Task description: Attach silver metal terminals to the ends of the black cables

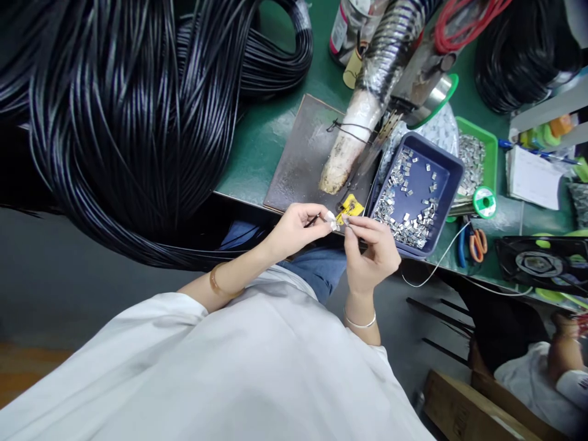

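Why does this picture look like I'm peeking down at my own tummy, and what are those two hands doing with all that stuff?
There's no robot here! A person wears a camera on their head, looking down past their white shirt. The bare left hand pinches a thin black strand. The bare right hand has its fingers pinched together close by; what they hold is too small to tell.

On the green tabletop lies a flat dark-brown board. Beside it, a navy-blue plastic tray holds many small shiny metal pieces. At the left, a big bundle of glossy black cable drapes over the edge.
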`<action>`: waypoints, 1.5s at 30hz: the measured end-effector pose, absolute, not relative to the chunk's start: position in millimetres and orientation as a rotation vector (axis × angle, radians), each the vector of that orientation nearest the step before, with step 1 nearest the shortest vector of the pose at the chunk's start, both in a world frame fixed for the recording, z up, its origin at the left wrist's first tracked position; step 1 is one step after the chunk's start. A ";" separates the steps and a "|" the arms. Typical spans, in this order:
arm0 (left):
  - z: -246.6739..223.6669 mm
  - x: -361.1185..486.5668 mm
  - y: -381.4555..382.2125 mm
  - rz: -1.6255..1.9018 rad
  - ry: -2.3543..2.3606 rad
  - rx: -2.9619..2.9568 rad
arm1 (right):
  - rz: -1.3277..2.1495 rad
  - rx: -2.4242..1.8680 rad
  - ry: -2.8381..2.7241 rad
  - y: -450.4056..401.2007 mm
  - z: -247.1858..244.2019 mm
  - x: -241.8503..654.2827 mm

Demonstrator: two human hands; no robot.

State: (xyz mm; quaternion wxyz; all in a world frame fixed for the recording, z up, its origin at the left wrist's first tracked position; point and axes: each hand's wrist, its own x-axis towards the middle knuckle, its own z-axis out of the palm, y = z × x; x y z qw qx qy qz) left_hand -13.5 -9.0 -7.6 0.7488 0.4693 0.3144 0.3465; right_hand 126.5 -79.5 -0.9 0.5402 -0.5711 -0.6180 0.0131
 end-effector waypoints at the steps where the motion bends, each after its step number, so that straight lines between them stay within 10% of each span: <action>1: -7.0 -13.0 -8.3 0.781 0.692 1.022 | -0.002 -1.341 -1.527 -79.9 -1.3 125.0; 45: -2.4 -5.9 -1.0 0.901 0.786 0.955 | -0.060 -1.373 -1.588 -73.0 -22.3 129.6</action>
